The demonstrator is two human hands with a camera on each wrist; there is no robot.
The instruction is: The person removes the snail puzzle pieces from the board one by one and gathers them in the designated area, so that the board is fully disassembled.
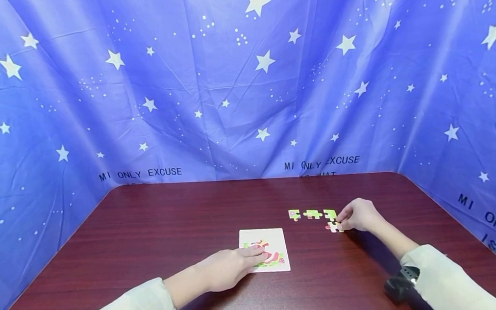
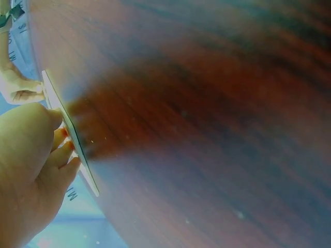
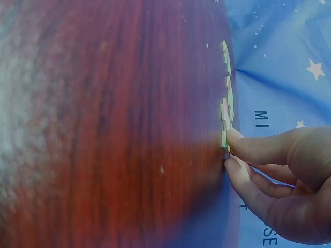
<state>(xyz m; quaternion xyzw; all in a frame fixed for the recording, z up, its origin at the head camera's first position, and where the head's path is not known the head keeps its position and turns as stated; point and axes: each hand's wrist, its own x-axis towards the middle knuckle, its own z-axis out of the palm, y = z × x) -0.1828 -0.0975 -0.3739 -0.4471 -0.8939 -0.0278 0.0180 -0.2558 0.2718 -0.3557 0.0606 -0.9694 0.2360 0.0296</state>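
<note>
My left hand [image 1: 228, 269] lies on a square white puzzle board [image 1: 277, 238] with a red, green and pink picture, its fingers extended over the picture and hiding part of it. In the left wrist view the board [image 2: 89, 174] is seen edge-on beneath the fingers. Further right, my right hand [image 1: 360, 215] pinches the edge of a small jigsaw piece [image 1: 333, 226] with thumb and fingertips. That piece lies on the table just below a green jigsaw piece [image 1: 330, 214]. The right wrist view shows the fingertips [image 3: 235, 140] at the near piece [image 3: 224, 138].
Left of the green piece are a green and red jigsaw piece [image 1: 312, 214] and another piece [image 1: 294, 214], in a spaced row. They lie on a dark red wooden table [image 1: 169, 221]. A blue star-printed cloth [image 1: 223, 78] hangs around its back and sides.
</note>
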